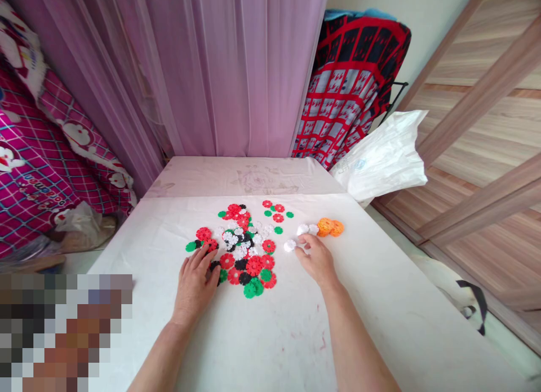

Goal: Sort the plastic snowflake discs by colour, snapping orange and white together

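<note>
Many flat notched discs in red, green, black and white lie in a loose pile (240,248) on the white-covered table. My left hand (198,279) rests at the pile's left edge, fingers spread, its fingertips by red and black discs. To the right, my right hand (315,259) has its fingers apart beside a white disc (289,246); its index finger reaches just below a small group of white discs (307,230). Orange discs (330,227) lie stacked beyond that group. Several red and green discs (278,218) are scattered behind the pile.
A white plastic bag (382,155) stands at the table's back right. Behind the table (296,347) hangs a purple curtain (236,71). Patterned pink cloth (54,150) is at the left, and wooden doors (482,144) are at the right.
</note>
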`<state>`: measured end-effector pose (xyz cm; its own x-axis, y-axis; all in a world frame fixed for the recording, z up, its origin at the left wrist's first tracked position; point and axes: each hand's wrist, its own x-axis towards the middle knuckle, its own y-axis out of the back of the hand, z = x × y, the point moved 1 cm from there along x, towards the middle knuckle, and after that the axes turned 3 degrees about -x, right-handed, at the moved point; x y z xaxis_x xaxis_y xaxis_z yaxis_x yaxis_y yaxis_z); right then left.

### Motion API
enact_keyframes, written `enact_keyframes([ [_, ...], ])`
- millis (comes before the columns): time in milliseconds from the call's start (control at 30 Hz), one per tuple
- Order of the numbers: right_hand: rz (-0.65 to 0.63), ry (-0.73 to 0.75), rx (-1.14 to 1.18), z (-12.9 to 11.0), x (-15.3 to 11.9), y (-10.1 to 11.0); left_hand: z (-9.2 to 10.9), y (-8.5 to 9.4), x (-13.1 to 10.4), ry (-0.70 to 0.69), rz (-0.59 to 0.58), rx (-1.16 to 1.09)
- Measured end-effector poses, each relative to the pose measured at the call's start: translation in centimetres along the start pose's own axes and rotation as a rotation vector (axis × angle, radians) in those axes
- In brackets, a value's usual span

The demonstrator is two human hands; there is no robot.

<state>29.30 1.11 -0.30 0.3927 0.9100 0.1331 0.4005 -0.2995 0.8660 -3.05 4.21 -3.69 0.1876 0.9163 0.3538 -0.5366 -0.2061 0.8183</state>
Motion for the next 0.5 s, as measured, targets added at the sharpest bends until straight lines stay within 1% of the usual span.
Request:
enact_keyframes([
  [100,-0.067,-0.071,-0.177,0.1,-0.6,0.7,0.0,0.1,0.0,-0.015,-0.004,0.006],
  [233,-0.134,-0.052,-0.335,-0.9,-1.3,1.3,0.0,0.1,0.0,-0.013,-0.011,0.011],
  [333,-0.151,-0.025,-0.383,-1.6,-1.5,1.3,0.0,0.1,0.0,-0.009,-0.006,0.009],
  [500,-0.152,0.004,-0.366,-1.8,-1.6,1.0,0.1,0.2,0.0,-0.01,0.002,0.013],
])
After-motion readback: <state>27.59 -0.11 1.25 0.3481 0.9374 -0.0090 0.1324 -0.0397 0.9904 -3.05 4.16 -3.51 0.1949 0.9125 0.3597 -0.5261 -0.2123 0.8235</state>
